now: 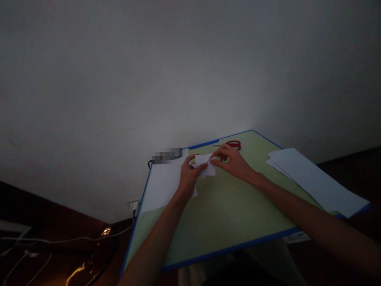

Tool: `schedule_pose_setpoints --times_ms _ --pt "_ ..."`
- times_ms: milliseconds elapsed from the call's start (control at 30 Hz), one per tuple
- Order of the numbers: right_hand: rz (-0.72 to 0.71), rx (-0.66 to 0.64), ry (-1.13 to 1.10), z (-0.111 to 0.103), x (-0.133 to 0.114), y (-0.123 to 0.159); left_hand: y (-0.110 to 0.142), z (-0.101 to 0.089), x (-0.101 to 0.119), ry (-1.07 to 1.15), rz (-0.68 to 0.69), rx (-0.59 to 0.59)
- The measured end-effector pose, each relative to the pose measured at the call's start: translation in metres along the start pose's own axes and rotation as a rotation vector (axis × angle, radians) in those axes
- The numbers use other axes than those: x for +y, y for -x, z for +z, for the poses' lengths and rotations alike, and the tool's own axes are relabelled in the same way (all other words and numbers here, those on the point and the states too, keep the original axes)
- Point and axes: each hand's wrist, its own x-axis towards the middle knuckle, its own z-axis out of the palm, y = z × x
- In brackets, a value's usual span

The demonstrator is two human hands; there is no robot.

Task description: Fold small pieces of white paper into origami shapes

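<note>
- The small, folded white piece of paper (pixel 201 159) is held up above the table's far half, between the two hands, its surface crossed by creases and its outline uneven.
- The left hand (pixel 187 176) clamps this paper from its left side: the thumb presses on the near face, while the other fingers reach behind it.
- The right hand (pixel 230 162) has thumb and forefinger brought together on the paper's right part, pinching it; how its remaining fingers rest is hard to tell.
- Under both hands stands a pale green tabletop with a blue rim (pixel 232 216), its far side near a plain grey-white wall (pixel 190 79).
- Just beyond the right hand lie scissors with red loop handles (pixel 235 145), flat on the tabletop, blades pointing left.
- A large white sheet of paper (pixel 160 188) lies at the left, partly behind the left hand; a dark oblong object with a blurred face (pixel 166 155) sits at its far edge.
- Overlapping white paper sheets (pixel 315 178) lie along the right edge, well apart from the hands.
</note>
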Motion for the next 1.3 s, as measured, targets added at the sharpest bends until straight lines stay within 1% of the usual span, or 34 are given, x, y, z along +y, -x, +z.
schedule_pose_setpoints --times_ms 133,233,367,533,800,900,1000,1167,1300 --pt "-0.102 -0.037 0.097 -0.001 -0.002 0.002 0.001 0.001 -0.001 -0.03 0.001 0.052" --pt "-0.175 -0.051 0.143 -0.001 -0.001 0.003 0.001 0.001 0.0 -0.03 -0.01 0.064" --pt "-0.273 -0.083 0.166 -0.001 0.003 0.003 0.001 0.001 0.001 -0.029 -0.031 0.025" --pt "-0.336 -0.132 0.186 -0.002 0.006 0.002 0.002 0.0 0.002 -0.018 -0.057 -0.024" --pt "-0.315 -0.132 0.077 -0.006 0.001 -0.001 0.005 0.003 0.006 0.155 -0.127 -0.076" --pt "-0.333 -0.116 0.088 -0.007 0.0 -0.001 0.005 0.004 0.007 0.203 -0.162 -0.109" --pt "-0.354 -0.104 0.106 -0.008 0.001 -0.001 0.004 0.003 0.008 0.241 -0.167 -0.151" --pt "-0.357 -0.122 0.084 -0.007 0.002 0.0 0.005 0.001 0.014 0.194 -0.185 -0.133" --pt "-0.336 -0.084 0.023 -0.006 -0.003 0.001 0.006 0.0 0.014 0.156 -0.16 -0.177"
